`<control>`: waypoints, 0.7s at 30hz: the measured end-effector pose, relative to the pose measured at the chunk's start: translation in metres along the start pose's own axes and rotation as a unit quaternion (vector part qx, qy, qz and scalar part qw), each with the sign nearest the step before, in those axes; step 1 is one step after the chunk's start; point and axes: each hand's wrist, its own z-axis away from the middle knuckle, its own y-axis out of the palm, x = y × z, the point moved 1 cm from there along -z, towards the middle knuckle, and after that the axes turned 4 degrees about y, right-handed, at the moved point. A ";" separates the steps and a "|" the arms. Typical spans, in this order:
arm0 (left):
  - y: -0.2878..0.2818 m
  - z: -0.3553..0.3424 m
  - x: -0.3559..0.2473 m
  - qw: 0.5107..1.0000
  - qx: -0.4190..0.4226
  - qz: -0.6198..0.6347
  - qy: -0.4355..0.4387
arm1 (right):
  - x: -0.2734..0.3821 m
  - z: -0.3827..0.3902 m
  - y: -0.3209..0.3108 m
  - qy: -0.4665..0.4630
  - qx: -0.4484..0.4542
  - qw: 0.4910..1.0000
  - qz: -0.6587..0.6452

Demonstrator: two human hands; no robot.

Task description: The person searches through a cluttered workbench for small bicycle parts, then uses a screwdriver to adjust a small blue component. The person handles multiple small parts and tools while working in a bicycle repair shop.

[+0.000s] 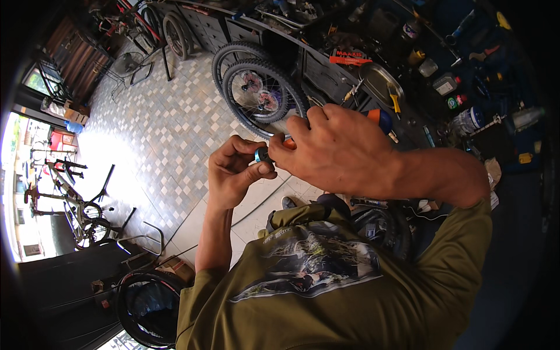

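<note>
Between the fingertips and thumb of my left hand [228, 170] is a small round metal part [260, 154], with a bright blue rim and a dark middle. My right hand [338, 153] is closed, its fingertips against the part's right side. An orange tool [290, 143] shows between the right fingers. A dark blue rounded end [383, 121] with an orange band sticks out behind the right hand, in line with it. My palm and fingers hide the middle, and the tool's exact kind does not show. Both hands are held up in front of my chest.
Two bicycle wheels [265, 96] lean against the dark workbench [326, 81] ahead. Its top carries a metal tray [379, 81], a yellow-handled brush [395, 100] and bottles. A bicycle frame [73, 198] stands at left; tyres [125, 303] lie at lower left.
</note>
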 end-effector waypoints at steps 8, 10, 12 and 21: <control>-0.004 -0.004 0.007 0.989 0.002 0.119 -0.087 | 0.001 -0.003 0.011 -0.027 -0.045 0.998 0.041; -0.003 -0.005 0.009 0.981 -0.001 0.160 -0.112 | 0.002 -0.003 0.014 -0.033 -0.055 0.997 0.051; -0.004 -0.006 0.013 0.972 -0.004 0.191 -0.134 | 0.002 -0.004 0.016 -0.038 -0.064 0.995 0.064; -0.002 -0.002 0.016 0.932 0.003 0.308 -0.188 | -0.017 0.001 0.014 0.015 -0.226 0.972 0.062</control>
